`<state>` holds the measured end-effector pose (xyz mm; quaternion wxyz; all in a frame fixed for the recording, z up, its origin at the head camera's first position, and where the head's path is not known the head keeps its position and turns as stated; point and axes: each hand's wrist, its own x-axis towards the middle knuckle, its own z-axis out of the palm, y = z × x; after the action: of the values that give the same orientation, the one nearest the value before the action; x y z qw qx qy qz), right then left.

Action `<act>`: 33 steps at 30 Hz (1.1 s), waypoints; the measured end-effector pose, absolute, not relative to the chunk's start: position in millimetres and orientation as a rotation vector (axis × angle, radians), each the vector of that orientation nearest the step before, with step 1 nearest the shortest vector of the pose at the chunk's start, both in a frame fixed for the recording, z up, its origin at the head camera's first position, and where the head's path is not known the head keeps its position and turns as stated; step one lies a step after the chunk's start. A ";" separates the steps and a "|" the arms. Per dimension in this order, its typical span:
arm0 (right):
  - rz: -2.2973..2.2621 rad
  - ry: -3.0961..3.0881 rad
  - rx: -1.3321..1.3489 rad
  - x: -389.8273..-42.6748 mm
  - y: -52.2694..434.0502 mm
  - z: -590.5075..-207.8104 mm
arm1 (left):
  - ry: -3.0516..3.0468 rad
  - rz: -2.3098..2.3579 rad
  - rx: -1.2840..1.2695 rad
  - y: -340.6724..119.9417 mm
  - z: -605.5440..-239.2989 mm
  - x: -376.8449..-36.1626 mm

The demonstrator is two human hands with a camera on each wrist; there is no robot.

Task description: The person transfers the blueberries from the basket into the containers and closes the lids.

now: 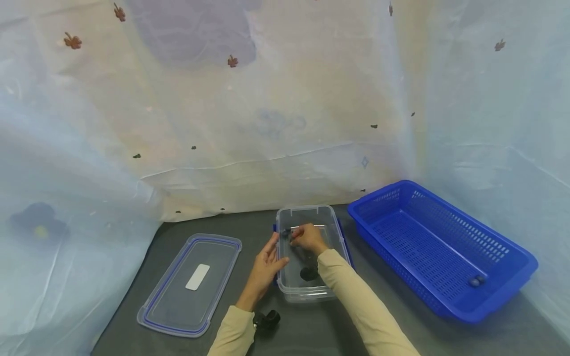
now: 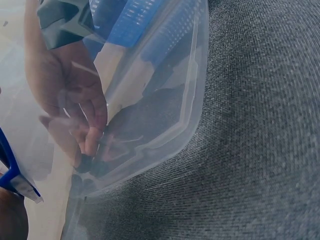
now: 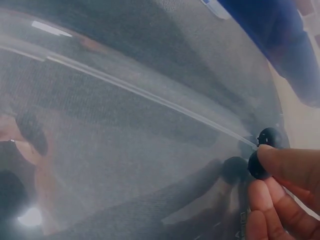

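Note:
A clear plastic box point(image 1: 330, 217) stands open on the dark table. My right hand point(image 1: 296, 237) reaches into it and pinches a small dark round piece point(image 1: 287, 233) near the box's left wall. In the right wrist view the fingertips point(image 3: 282, 167) hold that dark piece point(image 3: 256, 166), and a second one point(image 3: 270, 135) sits just behind it. My left hand point(image 1: 271, 253) lies with straight fingers against the outside of the box's left wall. Another dark lump point(image 1: 308, 273) lies on the box floor. Through the box wall point(image 2: 165, 85) the left wrist view shows my right hand point(image 2: 90, 145).
The box's clear lid point(image 1: 191, 282) with a blue seal lies flat to the left. A blue perforated basket point(image 1: 503, 277) stands to the right with two small dark balls point(image 1: 475, 281) in its near corner. Pale sheeting hangs close behind and on both sides.

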<state>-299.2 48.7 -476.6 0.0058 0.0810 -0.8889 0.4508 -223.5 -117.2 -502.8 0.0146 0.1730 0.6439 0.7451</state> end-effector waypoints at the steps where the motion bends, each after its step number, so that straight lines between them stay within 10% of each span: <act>1: 1.404 -2.782 0.255 -298.9 49.1 -476.3 | 2.004 2.319 0.536 -116.9 -503.0 -223.5; 33: 1.858 -2.494 0.372 -280.4 94.1 -399.6 | 1.979 2.334 0.519 -116.6 -502.3 -223.3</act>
<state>-280.4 94.1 -399.6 0.0048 0.1188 -0.7963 0.5931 -223.3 -116.6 -502.3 0.0188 0.1671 0.6376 0.7518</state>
